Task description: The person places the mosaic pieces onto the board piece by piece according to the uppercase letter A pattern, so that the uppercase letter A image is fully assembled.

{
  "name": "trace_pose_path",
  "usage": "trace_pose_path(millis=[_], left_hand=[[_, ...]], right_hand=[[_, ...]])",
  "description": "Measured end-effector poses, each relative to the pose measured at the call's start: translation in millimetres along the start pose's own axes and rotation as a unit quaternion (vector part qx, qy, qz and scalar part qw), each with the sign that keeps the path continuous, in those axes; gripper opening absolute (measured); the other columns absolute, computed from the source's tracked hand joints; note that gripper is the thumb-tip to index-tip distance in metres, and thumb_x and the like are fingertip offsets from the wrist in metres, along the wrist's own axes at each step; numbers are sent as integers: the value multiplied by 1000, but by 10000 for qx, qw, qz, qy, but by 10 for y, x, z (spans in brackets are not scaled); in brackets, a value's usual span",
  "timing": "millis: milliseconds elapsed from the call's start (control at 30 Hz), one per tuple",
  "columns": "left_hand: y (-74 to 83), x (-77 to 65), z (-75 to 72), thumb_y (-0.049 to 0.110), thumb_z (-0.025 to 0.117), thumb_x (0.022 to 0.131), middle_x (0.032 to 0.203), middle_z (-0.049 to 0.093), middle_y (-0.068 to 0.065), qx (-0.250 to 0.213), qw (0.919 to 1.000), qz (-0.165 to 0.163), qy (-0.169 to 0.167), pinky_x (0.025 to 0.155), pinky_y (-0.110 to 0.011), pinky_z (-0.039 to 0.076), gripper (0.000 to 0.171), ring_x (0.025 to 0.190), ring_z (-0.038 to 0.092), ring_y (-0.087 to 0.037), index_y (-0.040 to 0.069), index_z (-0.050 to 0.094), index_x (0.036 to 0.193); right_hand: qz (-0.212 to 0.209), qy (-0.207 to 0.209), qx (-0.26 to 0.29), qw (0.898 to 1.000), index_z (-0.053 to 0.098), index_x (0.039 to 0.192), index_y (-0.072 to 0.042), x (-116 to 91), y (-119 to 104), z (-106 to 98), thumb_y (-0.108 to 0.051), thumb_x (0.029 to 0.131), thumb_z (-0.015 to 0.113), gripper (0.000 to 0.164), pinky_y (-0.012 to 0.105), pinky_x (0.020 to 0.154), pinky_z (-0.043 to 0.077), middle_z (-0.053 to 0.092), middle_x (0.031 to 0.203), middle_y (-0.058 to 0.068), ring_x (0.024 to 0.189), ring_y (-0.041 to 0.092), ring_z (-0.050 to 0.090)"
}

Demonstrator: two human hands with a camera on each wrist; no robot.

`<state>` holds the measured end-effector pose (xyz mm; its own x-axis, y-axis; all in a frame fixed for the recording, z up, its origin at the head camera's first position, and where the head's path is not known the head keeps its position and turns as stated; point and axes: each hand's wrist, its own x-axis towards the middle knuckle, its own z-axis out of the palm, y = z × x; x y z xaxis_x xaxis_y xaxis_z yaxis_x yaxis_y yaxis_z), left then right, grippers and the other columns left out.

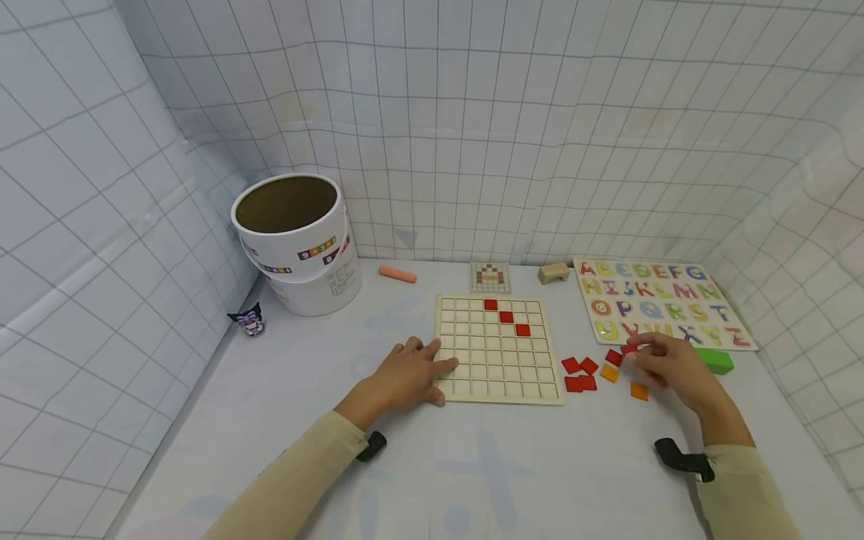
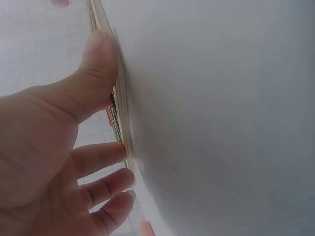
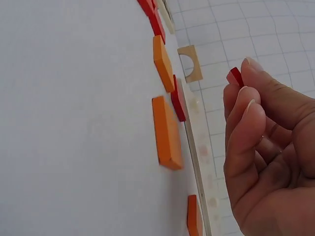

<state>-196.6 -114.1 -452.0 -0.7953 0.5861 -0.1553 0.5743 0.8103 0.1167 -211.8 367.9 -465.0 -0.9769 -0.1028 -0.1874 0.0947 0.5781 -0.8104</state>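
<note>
left hand: your left hand lies on the near left corner of the grid board, fingers fairly straight and spread over its edge. in the left wrist view the thumb and fingers press against the board's thin side. nothing is gripped.
right hand: your right hand is just above the table, right of the board, fingers curled, pinching a small red tile at the fingertips.
grid board: pale wood, square cells, flat on the table in the middle. three red tiles sit in it on a diagonal running from the far row towards the near right.
loose tiles: red tiles lie in a cluster just right of the board; two orange tiles lie among them, near your right hand, one on each side of it.
green block: a green block lies just right of your right hand, partly hidden by it.
letter board: an alphabet board with coloured letters lies at the far right.
far edge: a small pattern card lies just beyond the grid board, a wooden arch block to its right, an orange stick to its left.
left side: a white tub, open on top, stands at the far left; a small dark figure stands left of it, nearer to you.
</note>
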Motion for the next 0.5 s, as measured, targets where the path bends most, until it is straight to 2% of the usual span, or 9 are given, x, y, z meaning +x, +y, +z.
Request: trace_pose_path(millis=[133,300,500], left_hand=[[6,-8,-7,56,69,86,160,40,-16,8,10000,1,18,102,-56,42,74,129,47,-37,31,50,153],[13,-11,-10,56,69,86,159,41,-16,23,10000,1,35,101,-55,42,74,129,48,-37,30,50,152],[3,-4,4,56,69,85,159,42,-15,33,10000,31,78,100,-55,43,74,128,48,-36,30,50,152]], right_hand=[[-107,-54,582,9982,54,137,-3,68,-118,57,-38,95,73,58,30,55,45,60,83,5,64,21,54],[-237,-209,1294,9911,50,138,1,201,-272,221,-29,95,74,58,25,65,54,66,88,3,70,16,59],[-288,-466,1439,9881,51,137,0,356,-513,500,-25,95,75,54,26,60,50,66,88,10,66,17,57]])
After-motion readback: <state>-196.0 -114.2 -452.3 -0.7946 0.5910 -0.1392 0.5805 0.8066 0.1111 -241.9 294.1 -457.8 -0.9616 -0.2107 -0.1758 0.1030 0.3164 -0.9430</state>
